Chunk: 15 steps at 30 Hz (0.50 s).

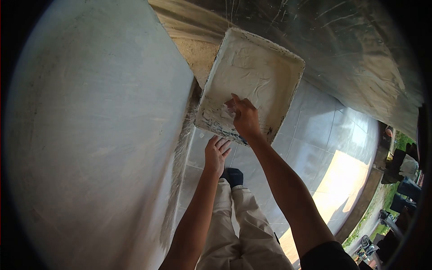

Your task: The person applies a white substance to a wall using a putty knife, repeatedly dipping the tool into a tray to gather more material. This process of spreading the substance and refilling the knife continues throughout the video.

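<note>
A rectangular tray (297, 74) with a crusted, stained rim holds a layer of smooth off-white paste (252, 67). My right hand (246, 119) is over the tray's near part, index finger stretched forward and the other fingers curled in. A whitish, smeared lump (228, 109) shows at those curled fingers; whether it is paste or a tool coated in it I cannot make out. Just below the tray's near left edge, my left hand (218, 150) has its fingers extended and apart, with pale residue on the fingertips. It holds nothing.
A large grey-white wall surface (103, 112) fills the left side. Plastic sheeting (351, 54) hangs at the upper right. Grey floor tiles (310, 121) lie below, with a sunlit patch (339, 180). Dark items and greenery are outside at the far right.
</note>
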{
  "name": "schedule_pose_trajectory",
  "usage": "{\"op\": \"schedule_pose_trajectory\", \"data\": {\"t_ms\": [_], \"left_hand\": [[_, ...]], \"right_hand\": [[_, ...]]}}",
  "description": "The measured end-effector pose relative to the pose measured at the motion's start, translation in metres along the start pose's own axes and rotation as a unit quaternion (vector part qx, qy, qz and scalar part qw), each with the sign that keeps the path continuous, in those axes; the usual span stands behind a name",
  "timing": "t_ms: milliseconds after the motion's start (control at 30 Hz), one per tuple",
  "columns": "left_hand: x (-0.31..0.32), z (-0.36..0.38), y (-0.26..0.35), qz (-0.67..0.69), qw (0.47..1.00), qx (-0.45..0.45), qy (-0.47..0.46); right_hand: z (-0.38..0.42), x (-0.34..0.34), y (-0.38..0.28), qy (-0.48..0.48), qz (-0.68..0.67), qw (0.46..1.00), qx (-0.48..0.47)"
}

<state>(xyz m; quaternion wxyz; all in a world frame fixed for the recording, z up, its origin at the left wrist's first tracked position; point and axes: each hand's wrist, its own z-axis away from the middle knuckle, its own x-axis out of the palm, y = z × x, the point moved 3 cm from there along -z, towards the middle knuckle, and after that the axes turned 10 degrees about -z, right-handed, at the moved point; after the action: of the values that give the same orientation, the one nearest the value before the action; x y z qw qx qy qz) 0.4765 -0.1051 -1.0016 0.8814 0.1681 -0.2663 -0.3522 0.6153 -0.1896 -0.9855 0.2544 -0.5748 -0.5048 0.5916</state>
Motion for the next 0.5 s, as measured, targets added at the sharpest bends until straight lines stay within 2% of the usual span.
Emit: {"op": "schedule_pose_trajectory", "data": {"t_ms": [167, 333, 400, 500], "left_hand": [[-0.002, -0.002, -0.001, -0.015, 1.0, 0.008, -0.019], [0.001, 0.0, 0.0, -0.018, 1.0, 0.004, 0.002], [0.003, 0.001, 0.001, -0.017, 1.0, 0.006, 0.0], [0.002, 0.003, 0.003, -0.019, 1.0, 0.009, -0.006]], "right_hand": [[0.003, -0.003, -0.003, -0.018, -0.002, 1.0, -0.004], [0.007, -0.001, 0.003, -0.038, -0.007, 0.999, 0.01], [0.016, 0.005, 0.004, -0.054, -0.007, 0.997, -0.051], [0.016, 0.006, 0.005, -0.055, -0.007, 0.998, -0.011]]}}
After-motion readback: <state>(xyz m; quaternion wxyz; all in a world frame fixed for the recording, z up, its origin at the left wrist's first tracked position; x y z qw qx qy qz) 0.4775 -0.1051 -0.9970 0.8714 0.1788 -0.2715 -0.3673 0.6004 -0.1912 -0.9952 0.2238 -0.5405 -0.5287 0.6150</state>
